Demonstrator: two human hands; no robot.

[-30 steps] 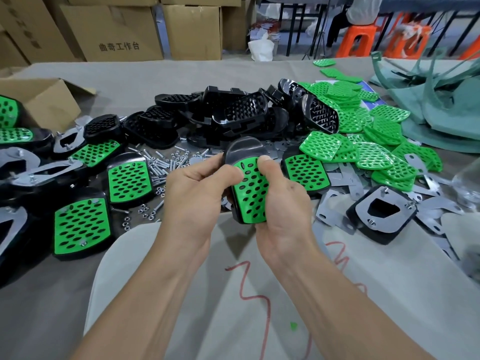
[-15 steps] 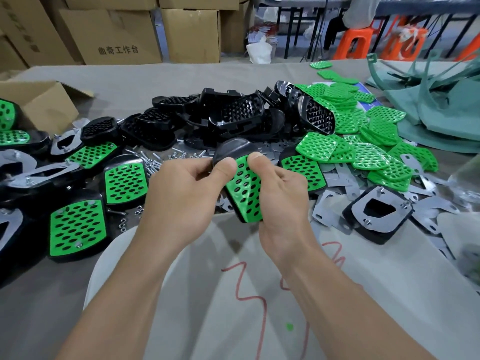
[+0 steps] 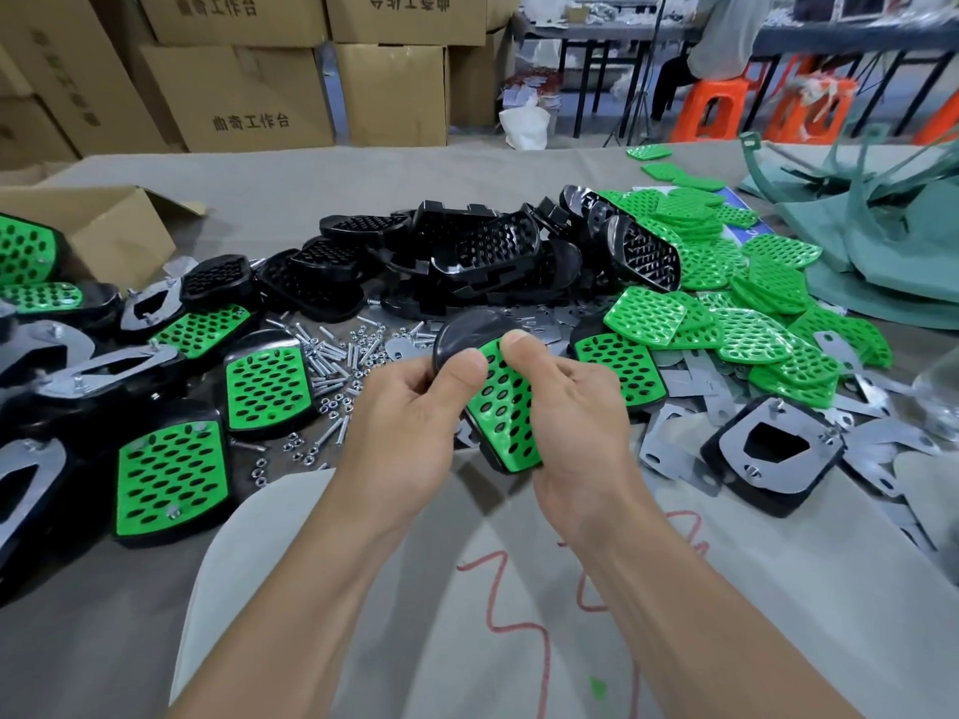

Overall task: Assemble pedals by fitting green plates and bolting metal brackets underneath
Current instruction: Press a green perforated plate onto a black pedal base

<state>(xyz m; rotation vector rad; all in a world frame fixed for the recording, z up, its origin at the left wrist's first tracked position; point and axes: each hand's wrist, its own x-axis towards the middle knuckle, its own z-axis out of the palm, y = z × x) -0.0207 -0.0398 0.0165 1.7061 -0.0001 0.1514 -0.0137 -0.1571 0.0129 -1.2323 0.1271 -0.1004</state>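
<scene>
Green plate (image 3: 506, 407): lies on the face of the black pedal shell (image 3: 467, 334), held up over the worktop (image 3: 311, 179) at the centre of the view. Whether every edge is seated cannot be told.
Left hand (image 3: 410, 417): curled round the shell's left side, thumb pressing near the plate's upper left corner; its fingers are hidden behind.
Right hand (image 3: 576, 422): wrapped round the right side of the shell, thumb pressed on the plate's top edge.
Step in hand: probably pushing the plate down into its recess. The underside is hidden, so no bracket or bolt can be confirmed on this one.
Loose green plates (image 3: 752, 324): heaped at 2 o'clock from the hands.
Empty shells (image 3: 467, 256): piled at 12 o'clock.
Bolts and nuts (image 3: 337, 365): scattered at 10 o'clock, near the left hand.
Metal brackets (image 3: 674, 438): spread at 3 to 4 o'clock, partly under the plate heap.
Plated pedals (image 3: 171, 474): laid out at 8 to 9 o'clock.
Risk, skewed plate: with both thumbs at the top end, the lower end may ride proud, and the bolt holes would then miss those in the shell.
Risk, slip: the glossy shell is held in mid-air, so a hard push could twist it out of the fingers into the loose hardware.
Risk, cracked plate: forcing a misaligned perforated plate could bend or snap it.
</scene>
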